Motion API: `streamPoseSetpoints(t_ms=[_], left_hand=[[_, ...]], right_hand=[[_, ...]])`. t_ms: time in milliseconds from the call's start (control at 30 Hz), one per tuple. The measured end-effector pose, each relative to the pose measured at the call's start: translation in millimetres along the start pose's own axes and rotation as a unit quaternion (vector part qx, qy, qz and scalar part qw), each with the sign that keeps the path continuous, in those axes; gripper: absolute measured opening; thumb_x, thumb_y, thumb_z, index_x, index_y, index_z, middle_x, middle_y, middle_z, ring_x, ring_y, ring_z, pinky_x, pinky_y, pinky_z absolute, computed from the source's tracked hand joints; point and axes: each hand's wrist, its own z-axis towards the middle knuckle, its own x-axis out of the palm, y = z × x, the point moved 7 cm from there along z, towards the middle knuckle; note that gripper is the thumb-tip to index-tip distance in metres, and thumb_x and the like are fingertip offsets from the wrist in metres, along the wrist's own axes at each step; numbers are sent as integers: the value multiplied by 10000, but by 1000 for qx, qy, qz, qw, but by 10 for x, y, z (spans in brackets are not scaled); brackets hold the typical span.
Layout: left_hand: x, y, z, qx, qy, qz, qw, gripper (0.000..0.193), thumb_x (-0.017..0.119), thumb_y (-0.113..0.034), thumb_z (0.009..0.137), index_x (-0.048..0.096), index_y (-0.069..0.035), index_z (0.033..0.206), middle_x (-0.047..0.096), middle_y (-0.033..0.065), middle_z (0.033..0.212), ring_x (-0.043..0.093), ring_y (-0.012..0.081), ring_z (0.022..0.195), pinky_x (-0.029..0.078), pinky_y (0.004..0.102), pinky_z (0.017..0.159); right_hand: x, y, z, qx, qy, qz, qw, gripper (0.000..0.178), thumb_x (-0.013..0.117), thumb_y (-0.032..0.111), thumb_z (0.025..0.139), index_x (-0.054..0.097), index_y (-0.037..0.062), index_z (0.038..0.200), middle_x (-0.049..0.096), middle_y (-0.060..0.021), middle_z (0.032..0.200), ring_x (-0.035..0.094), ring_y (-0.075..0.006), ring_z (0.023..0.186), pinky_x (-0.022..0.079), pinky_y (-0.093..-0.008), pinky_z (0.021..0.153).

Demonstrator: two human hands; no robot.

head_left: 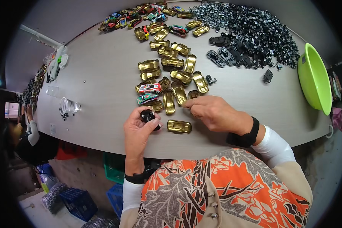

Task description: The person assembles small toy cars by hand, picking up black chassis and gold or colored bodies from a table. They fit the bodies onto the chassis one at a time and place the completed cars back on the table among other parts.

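Nearest the camera is your orange-and-grey patterned garment (247, 182), just below your hands at the table (110, 76). Your left hand (136, 127) is closed around a glossy black piece (147, 115), the thumb pressed on its near side and the fingers curled around the other. Your right hand (216, 114) has its fingers bent and close together, the tips at the near end of an upright-lying gold car (178, 92); whether they grip it or only touch it, you cannot tell from here. Between your two sets of fingers, a little nearer you, lies a gold car set crosswise (179, 127), apart from both. Just beyond your left fingers are a green toy car (147, 98) and a red-and-white one (149, 88). Well beyond your right fingers spreads a pile of black chassis parts (250, 34).
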Motion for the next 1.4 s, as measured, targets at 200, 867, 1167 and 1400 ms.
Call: streamPoseSetpoints(t_ms=[200, 867, 1167, 1400], left_hand=[[352, -21, 5, -87, 63, -212, 971, 415, 576, -58, 823, 441, 44, 1202, 592, 206, 1033, 624, 292, 936, 570, 413, 734], [1040, 33, -380, -158, 382, 49, 909, 277, 415, 50, 810, 559, 30, 1046, 609, 56, 947, 546, 80, 875, 443, 236, 787], [1039, 229, -320, -125, 336, 154, 921, 269, 435, 40, 805, 579, 4, 1029, 637, 34, 923, 570, 64, 818, 459, 229, 732], [791, -17, 82, -9, 139, -47, 989, 239, 454, 75, 811, 558, 33, 1021, 495, 115, 1249, 560, 122, 971, 460, 264, 851]], right_hand=[[-153, -106, -198, 39, -14, 56, 998, 119, 503, -63, 644, 468, 21, 720, 518, -115, 679, 528, -329, 671, 429, -376, 638], [-849, -408, -826, 211, -251, 66, 942, 107, 495, -94, 707, 517, -2, 758, 591, -58, 703, 509, -130, 603, 422, -263, 574], [-675, -366, -697, 244, -204, -113, 941, 139, 593, 73, 749, 563, 20, 873, 569, -124, 775, 556, -310, 643, 443, -392, 591], [-579, -495, -621, 249, -193, -144, 938, 168, 597, 56, 718, 574, 14, 879, 578, -131, 786, 572, -304, 655, 457, -384, 602]])
